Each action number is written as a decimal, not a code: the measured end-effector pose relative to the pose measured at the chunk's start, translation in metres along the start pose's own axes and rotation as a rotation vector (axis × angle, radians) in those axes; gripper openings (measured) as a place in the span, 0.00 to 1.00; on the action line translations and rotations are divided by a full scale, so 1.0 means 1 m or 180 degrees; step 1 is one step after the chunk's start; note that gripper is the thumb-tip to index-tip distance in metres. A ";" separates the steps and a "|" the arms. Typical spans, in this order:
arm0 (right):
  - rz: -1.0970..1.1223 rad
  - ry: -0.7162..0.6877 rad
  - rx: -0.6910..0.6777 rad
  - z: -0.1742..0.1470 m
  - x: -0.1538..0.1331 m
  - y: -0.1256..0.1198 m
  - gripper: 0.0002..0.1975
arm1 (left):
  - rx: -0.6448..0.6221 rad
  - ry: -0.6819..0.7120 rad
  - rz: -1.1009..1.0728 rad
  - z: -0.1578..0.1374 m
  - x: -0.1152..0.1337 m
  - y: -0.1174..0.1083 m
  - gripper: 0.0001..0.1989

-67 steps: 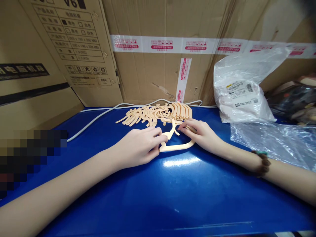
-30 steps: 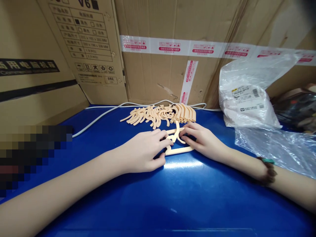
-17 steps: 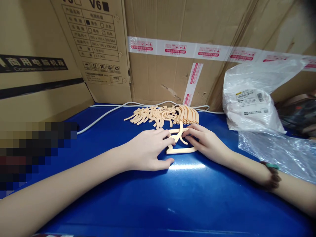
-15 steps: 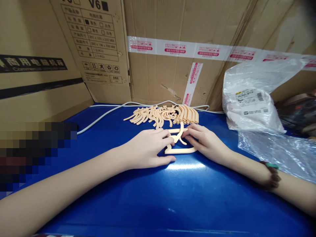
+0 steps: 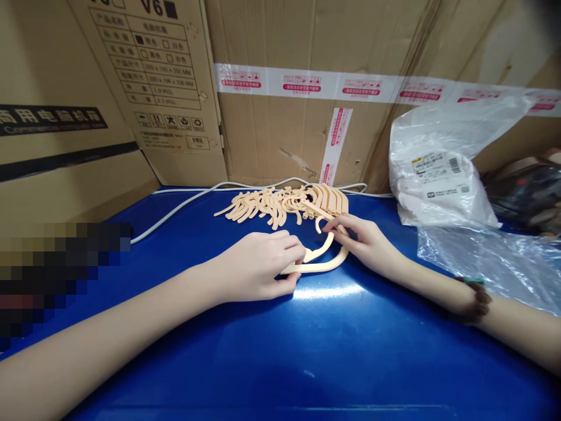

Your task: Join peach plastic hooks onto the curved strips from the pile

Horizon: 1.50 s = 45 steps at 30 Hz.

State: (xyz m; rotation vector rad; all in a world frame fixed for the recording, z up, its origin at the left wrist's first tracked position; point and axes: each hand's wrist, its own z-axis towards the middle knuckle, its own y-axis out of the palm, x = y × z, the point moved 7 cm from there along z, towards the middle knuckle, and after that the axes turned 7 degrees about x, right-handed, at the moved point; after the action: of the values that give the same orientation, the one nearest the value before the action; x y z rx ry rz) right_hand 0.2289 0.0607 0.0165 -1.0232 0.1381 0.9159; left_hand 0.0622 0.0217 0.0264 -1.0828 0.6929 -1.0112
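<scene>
My left hand (image 5: 272, 266) is closed, fingers and thumb around the near end of a long curved beige hanger arm (image 5: 322, 268). A shorter curved beige hanger piece (image 5: 322, 250) also sticks out from its fingertips. My right hand (image 5: 362, 237) pinches another beige hanger arm (image 5: 316, 209), tilted up toward the back left. A small hook-shaped beige piece (image 5: 318, 225) shows beside its fingertips. How the pieces join is partly hidden by my fingers. Just behind the hands lies a loose pile of curved beige hanger parts (image 5: 272, 204), with a neat row of hanger arms (image 5: 328, 199) on its right.
The blue tabletop (image 5: 280, 356) reflects a bright light. Cardboard boxes (image 5: 272, 134) stand along the back and left. A white cable (image 5: 175, 219) runs behind the pile. At the right are a white plastic bag (image 5: 438, 181) with a label and clear plastic film (image 5: 473, 263).
My right hand has lifted and tilted one hanger arm, which lay flat between the hands before. My left fingers have closed around the lower curved arm. The view has shifted slightly.
</scene>
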 end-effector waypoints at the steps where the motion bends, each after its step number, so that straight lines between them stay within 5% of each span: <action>1: -0.0006 -0.0024 -0.0019 0.000 0.000 0.001 0.08 | 0.0006 0.0007 0.0000 0.000 0.000 0.000 0.04; 10: 0.0013 -0.0226 -0.0146 0.000 -0.008 0.004 0.11 | -0.0079 0.0019 -0.0035 0.001 0.002 -0.001 0.02; 27: 0.0382 0.0306 -0.0238 0.002 0.003 0.004 0.09 | -0.0056 0.0054 -0.0103 0.001 0.004 -0.002 0.01; 36: 0.0221 0.0095 -0.0359 0.002 -0.002 0.005 0.10 | -0.0111 0.0042 -0.0031 0.001 0.003 0.001 0.01; 45: -0.0283 -0.0797 -0.0706 -0.010 -0.029 0.013 0.12 | -0.0034 0.0079 0.0064 0.001 0.002 0.001 0.06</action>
State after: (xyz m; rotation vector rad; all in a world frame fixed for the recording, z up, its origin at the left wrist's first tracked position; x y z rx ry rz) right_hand 0.2041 0.0382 0.0165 -1.0996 -0.2215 0.9847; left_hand 0.0643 0.0207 0.0257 -1.0720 0.7286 -1.0063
